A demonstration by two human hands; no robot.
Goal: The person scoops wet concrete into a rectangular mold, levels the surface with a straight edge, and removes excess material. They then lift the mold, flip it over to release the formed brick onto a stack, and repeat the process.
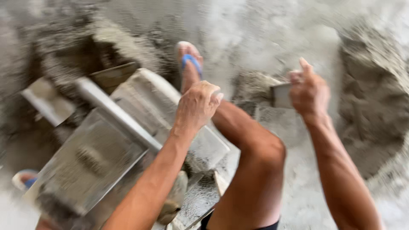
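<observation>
My left hand (197, 104) hangs curled over the far edge of a grey metal mould (110, 140) caked with mortar; whether it grips the rim is blurred. My right hand (309, 91) is closed on a flat trowel (281, 94), whose blade sits against a small heap of wet mortar (251, 87). My bare right leg (251, 162) stretches between the two arms, with the foot in a blue-strapped sandal (190, 64) on the floor beyond the mould.
A large pile of grey sand and cement mix (375, 102) lies at the right. More mix (76, 47) is heaped at the upper left, with a flat board (47, 102) in front of it. A second sandal (23, 179) shows at the lower left. The floor is dusty concrete.
</observation>
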